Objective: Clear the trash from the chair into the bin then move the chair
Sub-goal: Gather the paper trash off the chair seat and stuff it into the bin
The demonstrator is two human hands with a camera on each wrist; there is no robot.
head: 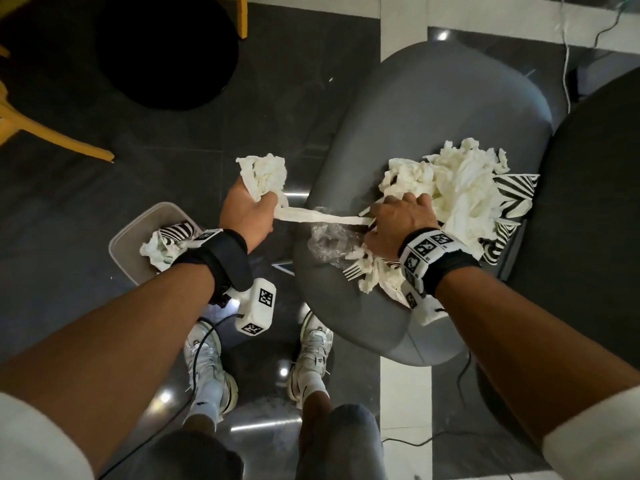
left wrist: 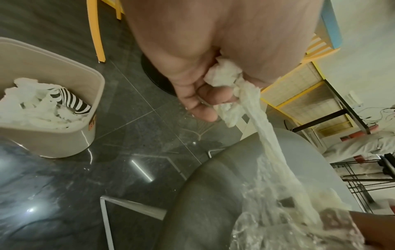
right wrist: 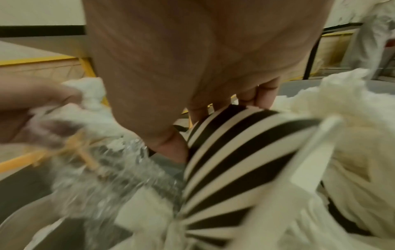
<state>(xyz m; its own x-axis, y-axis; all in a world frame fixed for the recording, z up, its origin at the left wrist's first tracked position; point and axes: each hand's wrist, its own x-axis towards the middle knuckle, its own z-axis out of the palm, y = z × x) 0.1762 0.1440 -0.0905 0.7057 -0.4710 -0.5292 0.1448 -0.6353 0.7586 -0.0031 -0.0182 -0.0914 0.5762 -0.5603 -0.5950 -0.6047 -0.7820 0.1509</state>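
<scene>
A grey chair (head: 433, 109) carries a heap of crumpled white tissue (head: 460, 192), zebra-striped paper (head: 512, 199), clear plastic wrap (head: 327, 242) and a white plastic fork (head: 353, 271). My left hand (head: 254, 209) grips a wad of white tissue (head: 266, 174) left of the seat. A twisted tissue strip (head: 322, 216) stretches from it to my right hand (head: 398, 220), which lies on the heap with fingers curled into tissue and striped paper (right wrist: 245, 152). A beige bin (head: 138, 247) on the floor at the left holds tissue and striped paper (left wrist: 70, 101).
A black round table base (head: 166, 50) and yellow chair legs (head: 52, 133) stand at the upper left. A dark seat (head: 595, 220) adjoins the grey chair on the right. My feet (head: 311, 355) are just before the chair. Cables trail on the floor.
</scene>
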